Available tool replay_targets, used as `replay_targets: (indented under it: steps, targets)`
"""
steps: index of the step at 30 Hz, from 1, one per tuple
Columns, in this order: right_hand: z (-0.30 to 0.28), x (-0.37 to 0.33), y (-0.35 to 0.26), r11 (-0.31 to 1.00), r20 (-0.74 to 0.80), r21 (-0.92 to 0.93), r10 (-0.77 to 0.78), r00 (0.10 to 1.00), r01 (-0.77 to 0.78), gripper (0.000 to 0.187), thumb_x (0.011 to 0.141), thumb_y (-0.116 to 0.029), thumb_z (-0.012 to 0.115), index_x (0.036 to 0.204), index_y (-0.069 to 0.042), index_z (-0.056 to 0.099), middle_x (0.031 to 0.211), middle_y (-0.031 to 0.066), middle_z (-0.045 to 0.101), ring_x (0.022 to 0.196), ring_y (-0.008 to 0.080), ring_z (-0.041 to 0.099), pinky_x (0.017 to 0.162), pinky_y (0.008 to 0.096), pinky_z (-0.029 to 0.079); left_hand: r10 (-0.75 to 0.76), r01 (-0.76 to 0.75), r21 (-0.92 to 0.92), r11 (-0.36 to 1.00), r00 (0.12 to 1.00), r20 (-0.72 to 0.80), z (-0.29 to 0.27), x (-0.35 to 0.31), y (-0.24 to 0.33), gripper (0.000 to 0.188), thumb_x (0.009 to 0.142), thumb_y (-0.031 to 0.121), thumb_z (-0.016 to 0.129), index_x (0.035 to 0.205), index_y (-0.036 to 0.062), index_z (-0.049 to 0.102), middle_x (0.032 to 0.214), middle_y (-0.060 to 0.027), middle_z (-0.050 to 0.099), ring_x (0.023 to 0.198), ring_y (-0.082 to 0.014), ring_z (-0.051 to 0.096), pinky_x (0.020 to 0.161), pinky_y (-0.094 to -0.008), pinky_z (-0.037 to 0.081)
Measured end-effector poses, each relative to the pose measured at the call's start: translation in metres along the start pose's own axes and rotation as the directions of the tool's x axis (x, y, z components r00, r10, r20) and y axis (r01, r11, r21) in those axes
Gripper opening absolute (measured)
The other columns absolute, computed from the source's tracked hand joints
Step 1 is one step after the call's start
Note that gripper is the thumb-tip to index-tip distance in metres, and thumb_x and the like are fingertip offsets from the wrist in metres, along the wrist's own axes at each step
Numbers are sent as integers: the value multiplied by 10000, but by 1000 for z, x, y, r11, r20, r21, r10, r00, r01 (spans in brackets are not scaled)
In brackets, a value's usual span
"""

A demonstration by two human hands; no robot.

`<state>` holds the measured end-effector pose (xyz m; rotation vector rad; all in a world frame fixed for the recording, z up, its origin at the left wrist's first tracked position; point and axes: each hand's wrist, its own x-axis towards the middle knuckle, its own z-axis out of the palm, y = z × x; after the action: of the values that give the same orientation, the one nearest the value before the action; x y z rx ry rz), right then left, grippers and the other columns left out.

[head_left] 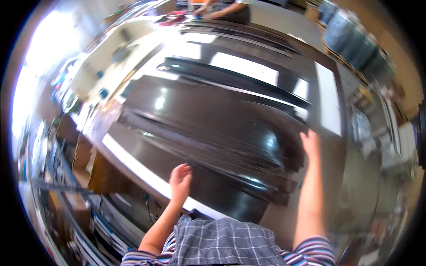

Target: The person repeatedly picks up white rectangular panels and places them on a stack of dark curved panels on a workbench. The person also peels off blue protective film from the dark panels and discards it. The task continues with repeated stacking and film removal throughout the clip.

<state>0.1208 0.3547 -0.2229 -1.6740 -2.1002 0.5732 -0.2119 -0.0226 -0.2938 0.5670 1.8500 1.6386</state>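
Observation:
Long, dark glossy panels (199, 102) lie overlapping in a stack across the table in front of me. At their right end is my right hand (312, 142), thumb and fingers apart, close to the uppermost panel's corner; whether it touches the corner is unclear. My left hand (180, 178) hovers by the near side of the stack, fingers loosely bent and nothing in them. Below it shows a flat dark sheet (230, 201) along the table's near edge. A narrow dark strip (235, 80) lies beyond the stack.
White sheets (328, 97) lie on the brown table (330, 155). Across it, a co-worker's arm (226, 11) reaches in beside more long strips (239, 37). An open cardboard box (86, 164) and metal profiles (75, 217) crowd the left. Wrapped rolls (350, 37) stand back right.

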Motion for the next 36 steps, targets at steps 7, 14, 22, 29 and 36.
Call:
replay_targets:
  steps: [7,14,22,29,36]
  targets:
    - [-120,-143,-92,842,-47,425,-347,937,333,239,915,-53,578,1113,64,642,990,116,691,882,162,631,785,279,474,-156,166,-208,964,986,63,23,25,26,387,934,220,599,1255,15,532,1167,-119,612,1054,-169,590,885,-309,491]
    - [-79,-206,25,590,49,803,70,996,-81,235,831,-162,724,796,-104,499,838,-24,526,742,81,450,700,240,394,-373,89,-718,690,894,-247,-39,58,49,619,898,395,630,1351,38,405,1228,-135,549,1053,-226,568,832,-353,494]
    - [62,-282,39,616,430,620,251,867,-486,407,838,-179,730,650,-162,370,655,-75,356,590,57,354,495,285,317,-292,160,-266,951,750,-593,-126,38,-12,267,821,-7,604,1067,-38,504,989,-116,593,858,-216,580,772,-341,498]
    - [51,-274,-17,994,-88,30,106,990,-103,301,795,-259,738,764,-34,540,723,140,606,693,330,611,620,429,474,415,236,739,631,702,-578,-171,41,-55,731,717,70,702,1370,-43,395,1314,-276,457,1229,-374,435,1050,-461,342]
    - [44,-226,-27,995,18,-71,-74,997,75,212,776,-195,732,834,-49,590,859,129,622,864,329,606,732,435,491,246,-359,882,305,925,291,-76,-24,-22,688,825,270,691,1426,88,409,1500,-193,323,1410,-387,238,1141,-524,205]
